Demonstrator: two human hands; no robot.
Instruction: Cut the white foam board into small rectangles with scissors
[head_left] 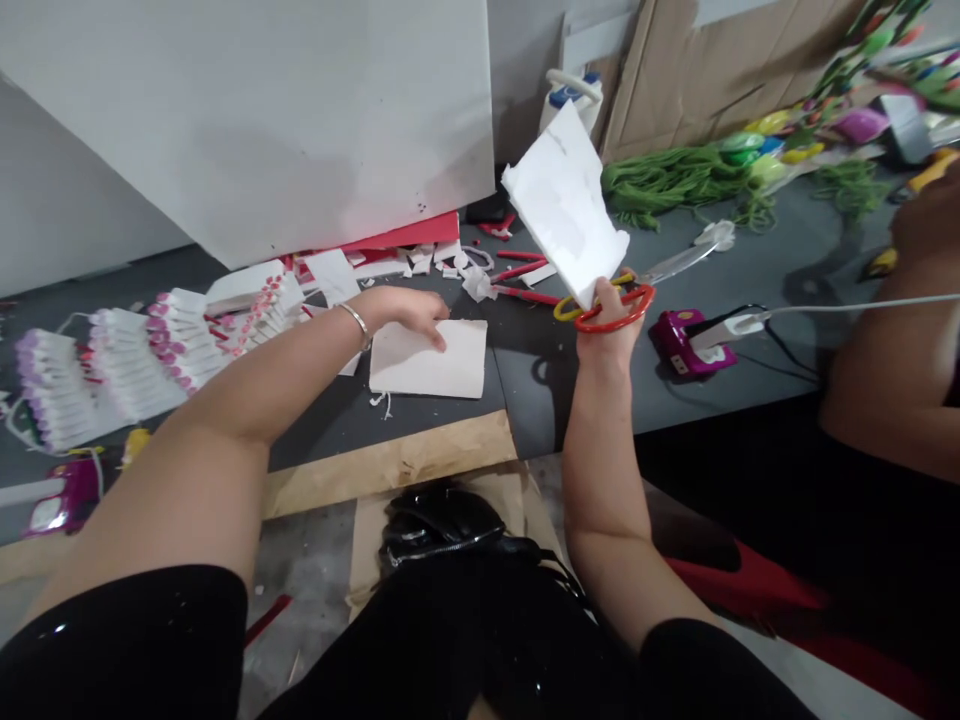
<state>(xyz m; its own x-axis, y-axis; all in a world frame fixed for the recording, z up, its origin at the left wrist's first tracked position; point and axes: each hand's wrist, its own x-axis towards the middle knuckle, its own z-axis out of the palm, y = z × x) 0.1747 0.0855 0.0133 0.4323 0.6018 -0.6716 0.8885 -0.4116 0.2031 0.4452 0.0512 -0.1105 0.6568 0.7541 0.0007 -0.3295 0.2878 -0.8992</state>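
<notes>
My left hand, with a bangle at the wrist, lies over the far edge of a rectangular white board piece on the dark tabletop. The thumb rests on the board, apart from the fingers. My right hand is closed on scissors with red and yellow handles. Their blades point away to the right. A second white board piece, rough at its edges, stands tilted up from the same hand, pinched near its lower corner. My right palm hides part of the scissors.
Rows of white sticks with pink and purple tips lie left. Red-handled tools and white scraps are behind my hands. Green yarn, a purple power adapter and another person's arm are right. A large white panel stands behind.
</notes>
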